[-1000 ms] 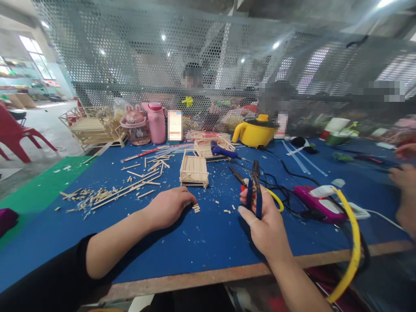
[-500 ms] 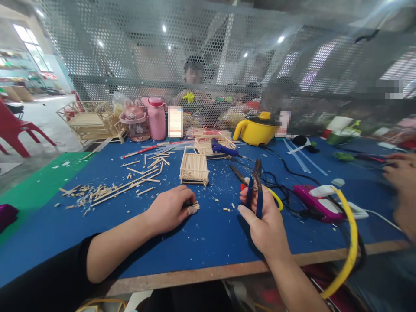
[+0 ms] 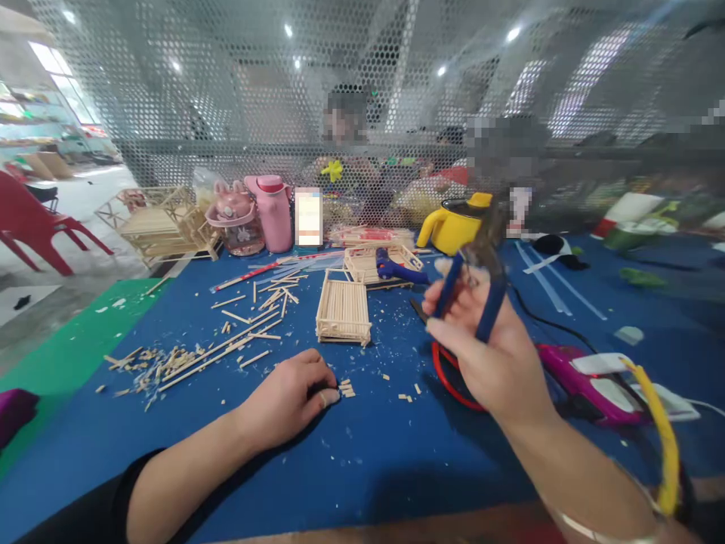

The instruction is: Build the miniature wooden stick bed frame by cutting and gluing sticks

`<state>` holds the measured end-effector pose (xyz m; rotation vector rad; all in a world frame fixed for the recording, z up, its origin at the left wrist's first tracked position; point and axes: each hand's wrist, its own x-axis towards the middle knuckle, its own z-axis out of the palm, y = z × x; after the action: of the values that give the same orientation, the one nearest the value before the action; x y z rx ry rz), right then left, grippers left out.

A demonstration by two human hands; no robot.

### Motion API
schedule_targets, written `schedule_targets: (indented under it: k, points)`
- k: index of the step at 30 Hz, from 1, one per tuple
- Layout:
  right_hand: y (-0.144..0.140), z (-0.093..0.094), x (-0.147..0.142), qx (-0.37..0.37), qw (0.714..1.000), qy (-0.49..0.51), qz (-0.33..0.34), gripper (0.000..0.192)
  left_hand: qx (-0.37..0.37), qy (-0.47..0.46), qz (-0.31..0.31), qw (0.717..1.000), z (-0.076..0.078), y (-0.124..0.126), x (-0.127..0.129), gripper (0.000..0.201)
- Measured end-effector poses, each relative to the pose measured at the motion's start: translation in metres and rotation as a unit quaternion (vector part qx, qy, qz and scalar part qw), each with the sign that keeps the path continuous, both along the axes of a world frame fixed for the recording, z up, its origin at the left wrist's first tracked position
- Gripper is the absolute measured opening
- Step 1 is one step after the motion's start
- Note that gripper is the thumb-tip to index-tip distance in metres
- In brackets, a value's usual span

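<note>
My left hand (image 3: 294,389) rests on the blue table with curled fingers. Its thumb and fingertips are at a small cluster of short cut wooden stick pieces (image 3: 347,390); whether anything is pinched inside is hidden. Raised above the table, my right hand (image 3: 498,347) is closed around blue-handled pliers (image 3: 490,306), whose dark jaws point up and are blurred. Beneath that hand lie scissors with a red handle (image 3: 447,376), partly covered. Between and beyond my hands stands a small frame of wooden sticks (image 3: 343,306). A few more cut pieces (image 3: 405,397) lie to its lower right.
Loose sticks (image 3: 226,344) and scraps spread over the left. A blue glue gun (image 3: 390,264) lies on another stick frame. Behind are a pink bottle (image 3: 273,215), a phone (image 3: 309,217) and a yellow pot (image 3: 453,230). A purple power strip (image 3: 583,389) with cables sits right.
My right hand has lifted the pliers up and to the right, nearer the camera, uncovering the red scissor handle. My left fingers have drawn back slightly from the cut pieces. The view has shifted.
</note>
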<state>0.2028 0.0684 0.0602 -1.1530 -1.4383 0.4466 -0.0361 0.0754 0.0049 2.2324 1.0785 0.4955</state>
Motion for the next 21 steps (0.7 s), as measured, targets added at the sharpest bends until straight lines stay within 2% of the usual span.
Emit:
schedule_targets:
  k: [1, 3, 6, 10, 16, 21]
  points:
    - [0.011, 0.005, -0.001, 0.003, 1.000, 0.013, 0.019, 0.034, -0.001, 0.006, 0.009, 1.000, 0.000, 0.000, 0.001, 0.015]
    - [0.025, 0.003, -0.003, 0.016, 0.998, 0.050, 0.025, 0.031, -0.009, 0.018, 0.026, 0.999, -0.001, -0.001, 0.002, 0.018]
    - [0.028, -0.019, -0.004, -0.002, 0.997, 0.078, 0.019, 0.037, -0.027, 0.030, 0.023, 0.999, -0.001, -0.003, 0.004, 0.021]
    - [0.014, -0.042, -0.008, -0.046, 0.997, 0.052, 0.044, 0.045, -0.032, 0.052, 0.025, 0.998, -0.002, -0.004, 0.008, 0.023]
    - [0.007, -0.039, -0.012, -0.079, 0.995, 0.025, 0.064, 0.051, -0.009, 0.066, 0.044, 0.997, 0.000, -0.006, 0.014, 0.024]
    - [0.006, -0.038, -0.013, -0.086, 0.993, 0.015, 0.078, 0.050, 0.005, 0.077, 0.017, 0.997, 0.003, -0.004, 0.018, 0.040]
